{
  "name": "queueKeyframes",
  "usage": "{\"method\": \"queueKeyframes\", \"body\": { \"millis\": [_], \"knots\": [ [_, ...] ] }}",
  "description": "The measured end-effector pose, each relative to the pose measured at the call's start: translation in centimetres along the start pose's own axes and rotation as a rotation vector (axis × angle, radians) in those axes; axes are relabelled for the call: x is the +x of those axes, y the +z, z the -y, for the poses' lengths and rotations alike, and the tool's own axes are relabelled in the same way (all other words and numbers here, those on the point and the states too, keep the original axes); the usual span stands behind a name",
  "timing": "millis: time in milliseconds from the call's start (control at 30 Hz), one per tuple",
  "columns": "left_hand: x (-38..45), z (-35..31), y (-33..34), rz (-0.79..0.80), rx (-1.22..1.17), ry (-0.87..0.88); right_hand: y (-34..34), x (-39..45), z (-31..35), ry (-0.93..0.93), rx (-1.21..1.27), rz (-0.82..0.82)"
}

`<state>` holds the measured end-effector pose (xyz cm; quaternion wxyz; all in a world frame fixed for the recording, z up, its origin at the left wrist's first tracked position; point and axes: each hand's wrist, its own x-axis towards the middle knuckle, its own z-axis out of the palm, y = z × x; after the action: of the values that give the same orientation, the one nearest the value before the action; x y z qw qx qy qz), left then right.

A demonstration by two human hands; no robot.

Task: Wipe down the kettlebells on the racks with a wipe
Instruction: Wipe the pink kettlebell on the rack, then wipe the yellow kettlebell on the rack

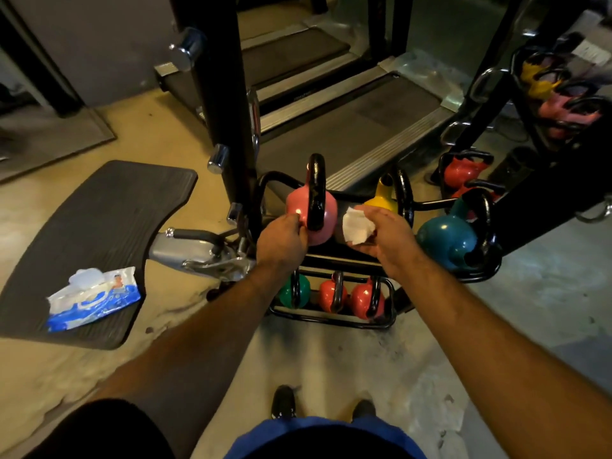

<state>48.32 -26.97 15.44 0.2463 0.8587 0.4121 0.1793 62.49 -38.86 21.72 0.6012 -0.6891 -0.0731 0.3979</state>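
Note:
A pink kettlebell (326, 215) with a black handle stands on the top tier of a black rack (430, 204). My left hand (281, 240) grips the lower part of its handle. Just right of it, my right hand (385, 235) holds a crumpled white wipe (354, 225), a little apart from the pink bell. A yellow kettlebell (384, 197) sits behind the wipe and a teal kettlebell (447, 241) stands at the right end. On the lower tier sit a green kettlebell (287, 293) and two red kettlebells (328, 294) (362, 298).
An open pack of wipes (92, 298) lies on a dark floor mat (99, 240) to the left. A black machine upright (225, 94) rises behind the rack, with treadmills (347, 120) beyond. More kettlebells (460, 170) sit at the right on another rack (543, 77). My shoes (284, 402) stand near the rack.

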Motion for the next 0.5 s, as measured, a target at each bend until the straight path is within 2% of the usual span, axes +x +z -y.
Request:
{"method": "queueKeyframes", "body": {
  "millis": [133, 267, 500],
  "knots": [
    [-1.7, -2.3, 0.3, 0.006, 0.054, -0.109, -2.4, -0.4, 0.3, -0.121, -0.203, -0.024],
    [-2.8, -5.4, 1.0, -0.007, 0.128, -0.229, -6.2, -0.4, 0.8, -0.157, -0.305, 0.01],
    [-2.8, -12.7, 3.7, 0.021, -0.046, -0.139, -12.3, -0.2, 1.9, -0.261, -0.324, 0.073]
  ]
}}
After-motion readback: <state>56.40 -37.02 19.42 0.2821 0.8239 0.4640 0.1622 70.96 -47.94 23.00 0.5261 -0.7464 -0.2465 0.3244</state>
